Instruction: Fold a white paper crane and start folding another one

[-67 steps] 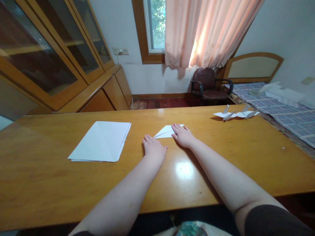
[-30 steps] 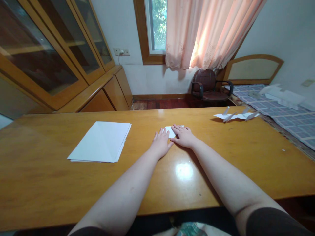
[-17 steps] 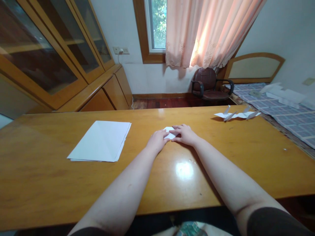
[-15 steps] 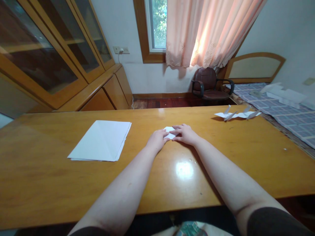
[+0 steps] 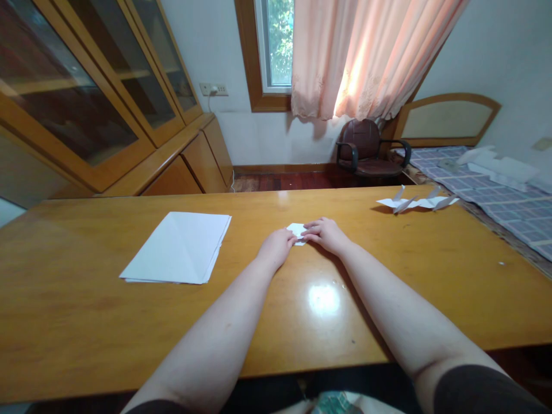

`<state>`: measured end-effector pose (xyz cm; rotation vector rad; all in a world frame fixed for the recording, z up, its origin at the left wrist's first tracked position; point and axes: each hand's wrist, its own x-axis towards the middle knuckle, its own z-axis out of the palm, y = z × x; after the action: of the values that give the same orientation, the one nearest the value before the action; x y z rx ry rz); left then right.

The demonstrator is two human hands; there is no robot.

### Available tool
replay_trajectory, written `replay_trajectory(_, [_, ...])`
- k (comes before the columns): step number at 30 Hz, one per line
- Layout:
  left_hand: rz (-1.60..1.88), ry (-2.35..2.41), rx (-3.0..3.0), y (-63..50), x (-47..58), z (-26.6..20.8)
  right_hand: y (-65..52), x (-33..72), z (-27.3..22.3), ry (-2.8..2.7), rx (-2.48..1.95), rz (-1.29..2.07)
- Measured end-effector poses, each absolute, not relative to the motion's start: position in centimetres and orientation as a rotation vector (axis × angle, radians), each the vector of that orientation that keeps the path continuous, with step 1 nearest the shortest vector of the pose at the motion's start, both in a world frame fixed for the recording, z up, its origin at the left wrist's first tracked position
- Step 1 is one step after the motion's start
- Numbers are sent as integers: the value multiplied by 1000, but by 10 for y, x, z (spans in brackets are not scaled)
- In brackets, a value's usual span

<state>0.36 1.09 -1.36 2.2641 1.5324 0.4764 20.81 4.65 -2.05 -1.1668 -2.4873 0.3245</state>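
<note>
Left hand (image 5: pixel 275 247) has slid toward the right hand (image 5: pixel 326 234); both now pinch the small, flat-folded white paper (image 5: pixel 296 229), right of the stacked white square sheets (image 5: pixel 176 248). Probably light, crisp, easily miscreased; best held by its edges.

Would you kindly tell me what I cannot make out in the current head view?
All in the head view:
Folded paper: both ends hidden by the left hand and right hand.
Paper stack: lower sheets mostly hidden by the top one.
White speck on the desk: too small to identify.
Cabinet: cut off by the picture's left edge.
</note>
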Motion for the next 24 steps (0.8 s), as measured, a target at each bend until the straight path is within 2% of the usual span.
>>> replay_trajectory(12, [519,1571,2253,2,6,-3,47,206,-23,-2416,-1051,341])
replay_trajectory(24, [581,1640,2159,9,3,-9,42,200,-17,-2311,-1289,517])
